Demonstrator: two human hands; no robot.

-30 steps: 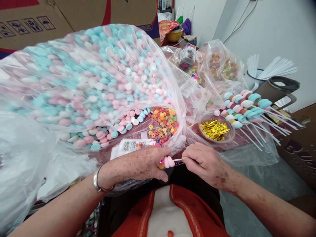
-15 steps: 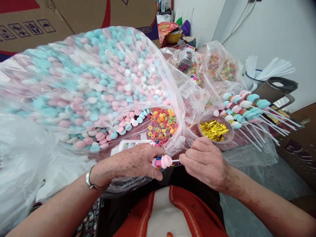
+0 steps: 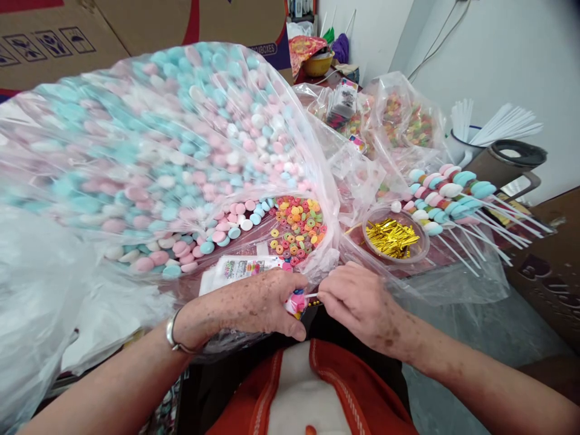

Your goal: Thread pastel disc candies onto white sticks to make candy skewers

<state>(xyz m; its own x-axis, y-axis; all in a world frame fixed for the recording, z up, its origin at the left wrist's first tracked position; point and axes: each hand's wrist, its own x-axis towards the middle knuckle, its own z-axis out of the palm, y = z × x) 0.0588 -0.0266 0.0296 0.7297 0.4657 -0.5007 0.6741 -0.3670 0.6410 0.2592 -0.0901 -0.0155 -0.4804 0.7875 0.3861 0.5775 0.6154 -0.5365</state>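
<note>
Left hand grips 1 printed wrapper; right hand pinches 1 white stick.

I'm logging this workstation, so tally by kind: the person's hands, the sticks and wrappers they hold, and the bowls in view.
Hands (left hand, right hand): 2
White stick: 1
Printed wrapper: 1
Bowls (clear bowl of gold twist ties, yellow bowl): 2
Total: 6

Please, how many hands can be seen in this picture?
2: the left hand around a colourful wrapper, and the right hand beside it, gripping a white stick.
</note>
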